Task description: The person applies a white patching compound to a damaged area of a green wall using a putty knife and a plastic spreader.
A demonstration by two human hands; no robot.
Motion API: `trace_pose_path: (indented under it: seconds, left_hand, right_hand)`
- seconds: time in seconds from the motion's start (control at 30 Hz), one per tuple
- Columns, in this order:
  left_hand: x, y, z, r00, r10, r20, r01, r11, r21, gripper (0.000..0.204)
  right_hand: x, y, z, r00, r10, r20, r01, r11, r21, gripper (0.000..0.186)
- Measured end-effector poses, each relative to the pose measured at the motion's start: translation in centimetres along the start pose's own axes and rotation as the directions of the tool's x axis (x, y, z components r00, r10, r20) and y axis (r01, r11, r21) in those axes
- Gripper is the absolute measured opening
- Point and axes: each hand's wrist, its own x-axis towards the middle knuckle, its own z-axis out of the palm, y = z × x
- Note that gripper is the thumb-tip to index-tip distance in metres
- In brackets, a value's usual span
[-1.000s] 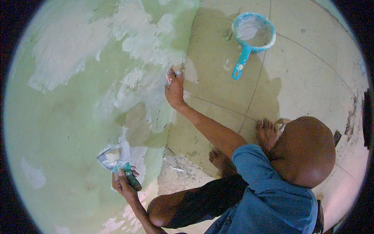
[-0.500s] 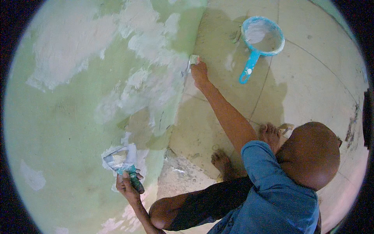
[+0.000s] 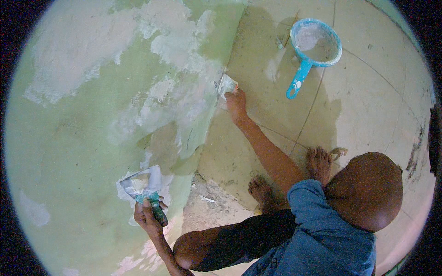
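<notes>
A: Wall (image 3: 69, 138), pale green plaster patched with whitish filler, is seen filling the frame from nine to twelve o'clock. How are the hands occupied?

B: Right hand (image 3: 236, 102) is extended toward one o'clock, and a small flat scraper blade coated in white filler (image 3: 227, 84) is pinched in its fingers. The blade is pressed at the seam where wall and beige tiled floor (image 3: 368, 115) meet, probably so that filler is worked into the joint.

A: And the left?

B: Left hand (image 3: 147, 215), at seven o'clock, is clenched round the green handle of a broad putty knife loaded with white filler (image 3: 140, 184). The loaded blade is held face up and close to the wall, apparently as a reserve from which filler can be drawn.

A: Anything noted on the floor?

B: A light blue plastic scoop with a long handle (image 3: 315, 43), holding pale filler, is set at one o'clock, near the right hand but apart from it, seemingly within reach. Bare feet (image 3: 317, 161) are planted on the tiles at four o'clock in a crouch.
</notes>
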Motion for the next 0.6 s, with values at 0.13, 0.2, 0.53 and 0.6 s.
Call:
trace_pose_path:
  seconds: [0.13, 0.2, 0.53, 0.6]
  left_hand:
    - [-0.2, 0.4, 0.4, 0.999, -0.026, -0.020, 0.025, 0.999, -0.038, 0.032]
    - [-0.1, 0.3, 0.6, 1.000, -0.021, -0.001, 0.021, 0.999, -0.026, 0.033]
    - [-0.1, 0.9, 0.1, 1.000, -0.008, 0.014, 0.008, 1.000, -0.013, 0.033]
    - [0.0, 1.0, 0.4, 0.999, -0.016, 0.028, 0.017, 0.999, -0.033, 0.033]
  right_hand:
    - [-2.6, -4.5, 3.2, 0.982, -0.148, -0.114, 0.126, 0.976, -0.177, 0.050]
    - [-3.1, -4.9, 5.1, 0.963, -0.243, -0.113, 0.211, 0.948, -0.237, 0.065]
    - [-9.0, -4.8, 1.5, 0.986, 0.078, -0.149, -0.034, 0.960, 0.277, 0.029]
    - [-4.8, -2.4, 1.1, 0.992, 0.020, -0.122, 0.021, 0.943, 0.332, 0.022]
